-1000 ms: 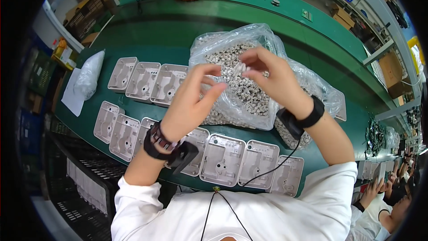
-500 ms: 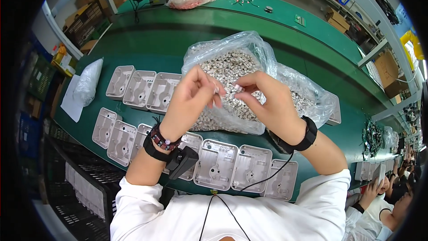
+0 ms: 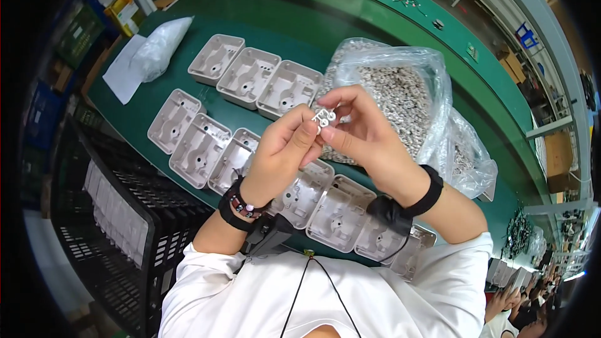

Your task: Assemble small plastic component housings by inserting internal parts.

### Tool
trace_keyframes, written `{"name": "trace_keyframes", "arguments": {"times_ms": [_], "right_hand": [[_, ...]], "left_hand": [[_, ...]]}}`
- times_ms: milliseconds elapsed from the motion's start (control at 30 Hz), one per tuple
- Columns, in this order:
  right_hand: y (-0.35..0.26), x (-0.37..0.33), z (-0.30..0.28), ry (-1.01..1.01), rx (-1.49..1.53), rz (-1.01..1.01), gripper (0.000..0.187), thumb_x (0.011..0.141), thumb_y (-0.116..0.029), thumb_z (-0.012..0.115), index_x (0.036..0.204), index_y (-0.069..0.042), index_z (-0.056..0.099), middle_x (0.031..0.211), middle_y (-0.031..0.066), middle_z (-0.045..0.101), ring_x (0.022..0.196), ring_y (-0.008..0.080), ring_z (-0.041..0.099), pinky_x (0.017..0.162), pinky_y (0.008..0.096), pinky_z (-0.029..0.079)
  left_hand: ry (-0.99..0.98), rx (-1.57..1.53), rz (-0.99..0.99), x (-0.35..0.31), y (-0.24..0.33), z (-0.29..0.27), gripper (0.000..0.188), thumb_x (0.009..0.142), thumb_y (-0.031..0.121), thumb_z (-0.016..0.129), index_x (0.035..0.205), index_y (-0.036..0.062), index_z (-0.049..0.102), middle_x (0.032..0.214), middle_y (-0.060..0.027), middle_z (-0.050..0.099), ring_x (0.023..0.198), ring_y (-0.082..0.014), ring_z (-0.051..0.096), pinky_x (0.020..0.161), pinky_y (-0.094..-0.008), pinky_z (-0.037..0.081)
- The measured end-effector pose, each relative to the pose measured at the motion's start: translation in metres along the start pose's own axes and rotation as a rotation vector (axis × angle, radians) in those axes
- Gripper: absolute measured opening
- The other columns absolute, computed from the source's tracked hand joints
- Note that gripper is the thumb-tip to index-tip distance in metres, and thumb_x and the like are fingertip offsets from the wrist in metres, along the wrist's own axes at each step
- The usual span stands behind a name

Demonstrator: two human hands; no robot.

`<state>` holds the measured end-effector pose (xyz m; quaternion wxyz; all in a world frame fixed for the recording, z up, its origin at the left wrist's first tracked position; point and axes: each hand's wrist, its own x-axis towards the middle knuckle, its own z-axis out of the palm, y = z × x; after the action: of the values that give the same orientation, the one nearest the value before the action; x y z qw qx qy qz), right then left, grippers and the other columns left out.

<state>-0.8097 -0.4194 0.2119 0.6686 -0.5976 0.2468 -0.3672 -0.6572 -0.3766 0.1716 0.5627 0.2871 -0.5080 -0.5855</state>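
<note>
My left hand (image 3: 283, 147) and my right hand (image 3: 363, 130) meet over the table, fingertips nearly touching. Between them are small white plastic pieces (image 3: 323, 117) with ring-shaped ends. Both hands are closed in a pinch on these pieces; how many there are I cannot make out. Just beyond my right hand lies an open clear plastic bag (image 3: 432, 66), filled with a heap of small whitish parts (image 3: 397, 97). Light grey plastic housings (image 3: 247, 78) stand open side up beyond my left hand, and a nearer row of the same housings (image 3: 199, 150) runs beneath my forearms.
A second clear bag (image 3: 469, 156) of parts lies at the right. At the far left a white plastic bag (image 3: 161, 50) rests by a white sheet (image 3: 122, 74). A black crate (image 3: 141, 213) stands beside the table's left edge. Other people (image 3: 510, 300) sit at the far right.
My hands have come together, and the white pieces now show between my fingertips. The view has turned, so the housings and bags appear shifted in the picture.
</note>
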Motion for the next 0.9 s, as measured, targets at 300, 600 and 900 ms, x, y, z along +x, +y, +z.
{"name": "trace_keyframes", "arguments": {"times_ms": [300,600,900], "right_hand": [[-0.006,0.043,0.021,-0.398,-0.943,-0.406,0.014,0.07,-0.001,0.067,0.081,-0.004,0.058,0.079,0.009,0.054,0.073,0.0252,0.057,0.062,0.0319,0.045],[0.036,0.192,0.017,-0.152,-1.185,-0.334,0.011,0.071,-0.013,0.067,0.074,-0.003,0.063,0.077,0.0111,0.058,0.073,0.0279,0.058,0.064,0.037,0.047],[0.138,0.244,-0.012,-0.117,-1.758,-0.231,0.009,0.059,-0.02,0.073,0.064,-0.015,0.067,0.097,0.0056,0.055,0.092,0.0241,0.05,0.076,0.0364,0.043]], "left_hand": [[0.063,0.583,-0.114,-0.033,0.024,-0.046,0.025,0.095,0.025,0.043,0.083,0.0035,0.047,0.064,0.0028,0.045,0.055,-0.0078,0.04,0.052,-0.0214,0.034],[0.62,0.184,0.112,-0.046,0.019,-0.084,0.013,0.094,0.015,0.041,0.098,0.0032,0.044,0.082,-0.0023,0.047,0.063,-0.0091,0.041,0.059,-0.0218,0.036],[0.783,0.058,0.176,-0.094,0.01,-0.075,0.017,0.092,0.011,0.044,0.107,0.0034,0.038,0.093,-0.0078,0.05,0.063,-0.0082,0.04,0.06,-0.0216,0.036]]}}
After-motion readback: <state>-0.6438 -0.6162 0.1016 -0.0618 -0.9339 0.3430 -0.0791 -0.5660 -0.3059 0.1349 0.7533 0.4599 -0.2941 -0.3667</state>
